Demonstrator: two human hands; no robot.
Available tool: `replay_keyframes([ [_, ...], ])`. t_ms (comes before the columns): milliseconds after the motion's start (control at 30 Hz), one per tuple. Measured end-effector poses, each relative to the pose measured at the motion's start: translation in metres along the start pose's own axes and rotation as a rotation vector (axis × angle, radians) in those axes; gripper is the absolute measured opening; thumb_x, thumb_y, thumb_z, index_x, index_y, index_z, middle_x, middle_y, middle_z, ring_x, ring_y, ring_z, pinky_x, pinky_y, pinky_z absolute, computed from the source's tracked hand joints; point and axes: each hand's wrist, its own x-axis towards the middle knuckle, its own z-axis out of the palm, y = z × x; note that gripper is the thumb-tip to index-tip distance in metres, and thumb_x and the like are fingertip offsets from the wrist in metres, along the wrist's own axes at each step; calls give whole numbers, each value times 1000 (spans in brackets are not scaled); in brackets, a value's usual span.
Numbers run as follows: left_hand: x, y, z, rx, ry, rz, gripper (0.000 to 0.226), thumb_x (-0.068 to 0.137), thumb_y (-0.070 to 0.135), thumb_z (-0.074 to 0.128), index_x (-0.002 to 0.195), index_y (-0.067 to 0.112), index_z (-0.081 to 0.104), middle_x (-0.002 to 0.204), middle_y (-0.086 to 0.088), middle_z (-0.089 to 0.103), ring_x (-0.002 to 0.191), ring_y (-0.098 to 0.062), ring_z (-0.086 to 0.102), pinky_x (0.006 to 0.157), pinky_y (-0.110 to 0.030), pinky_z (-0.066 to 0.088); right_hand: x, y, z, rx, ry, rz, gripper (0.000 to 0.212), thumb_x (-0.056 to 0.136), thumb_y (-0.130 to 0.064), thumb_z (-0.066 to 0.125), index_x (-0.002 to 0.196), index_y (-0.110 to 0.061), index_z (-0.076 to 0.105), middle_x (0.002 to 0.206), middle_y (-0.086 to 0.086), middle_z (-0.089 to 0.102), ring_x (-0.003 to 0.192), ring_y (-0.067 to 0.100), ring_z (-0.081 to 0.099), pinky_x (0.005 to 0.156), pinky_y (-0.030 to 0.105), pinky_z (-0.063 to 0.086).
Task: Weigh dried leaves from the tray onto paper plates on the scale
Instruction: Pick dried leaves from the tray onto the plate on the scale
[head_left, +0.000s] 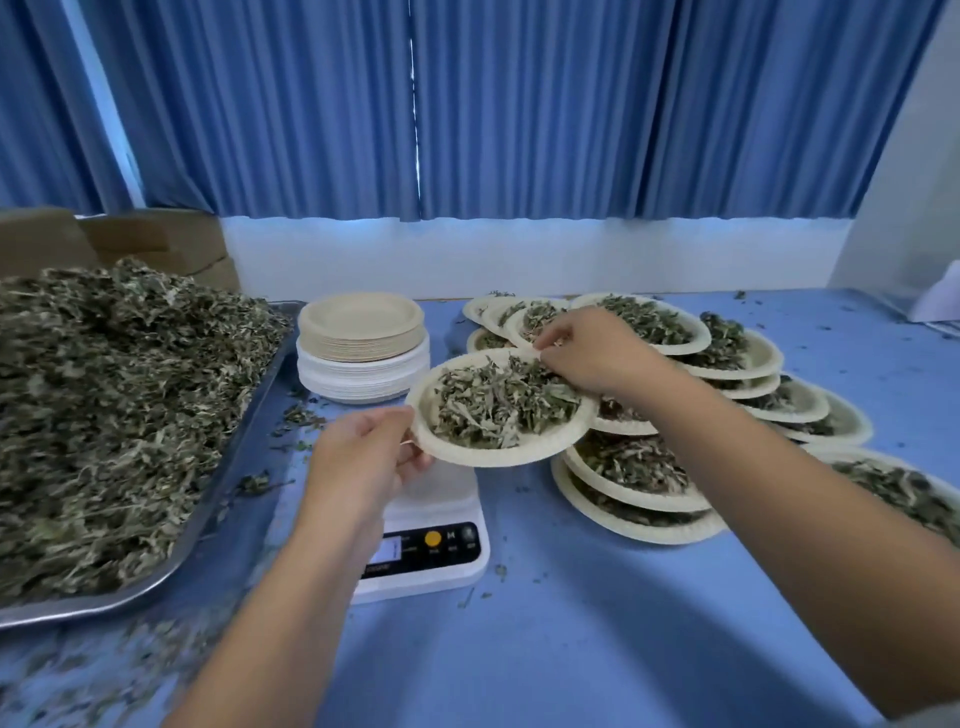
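A paper plate (524, 457) heaped with dried leaves (498, 402) hangs tilted above the white scale (441, 499). My left hand (363, 457) pinches the plate's left rim. My right hand (587, 353) grips its far right rim, fingers curled over the edge among the leaves. The metal tray (228, 467) at the left carries a big pile of dried leaves (109, 415). The scale's display is partly hidden behind my left wrist.
A stack of unused paper plates (361, 345) stands behind the scale. Several filled plates (691, 519) overlap in rows to the right. Cardboard boxes (156, 244) sit behind the tray. Leaf crumbs litter the blue tabletop (597, 634); blue curtains hang behind.
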Motion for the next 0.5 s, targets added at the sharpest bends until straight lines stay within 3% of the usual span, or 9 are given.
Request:
replay_keyframes([
  [67,-11,-2,27,-51,-37,-3,15,93,5,55,81,4,64,65,-4,71,54,-11,63,50,-20,53,-6,18,-19,26,24,38,18,93,-16,54,98,-14,71,84,1,68,35,-2,46,35,13,33],
  [133,-21,-6,55,-78,-77,-7,14,94,6,55,82,5,63,66,-3,72,55,-11,66,50,-19,52,-14,40,-39,14,64,65,17,93,-17,55,94,-17,71,99,2,68,54,2,58,43,16,39],
  [200,-32,-12,85,-84,-126,-17,14,94,7,54,84,6,63,67,-2,72,55,-10,66,50,-18,51,-22,64,-60,13,109,103,16,92,-17,56,91,-22,71,100,1,68,78,13,63,57,20,43],
  [400,-66,-44,169,-98,-264,-99,12,96,8,52,92,3,61,71,-5,73,64,-15,71,53,-20,53,-48,147,-114,109,207,248,14,89,-21,63,89,-17,76,73,-9,63,64,3,51,53,18,38],
  [500,-82,-62,207,-104,-310,-155,15,96,8,50,103,0,60,83,-12,73,69,-18,72,54,-23,55,-60,185,-129,136,218,320,12,89,-20,63,85,-17,74,77,-7,64,70,5,54,59,23,42],
])
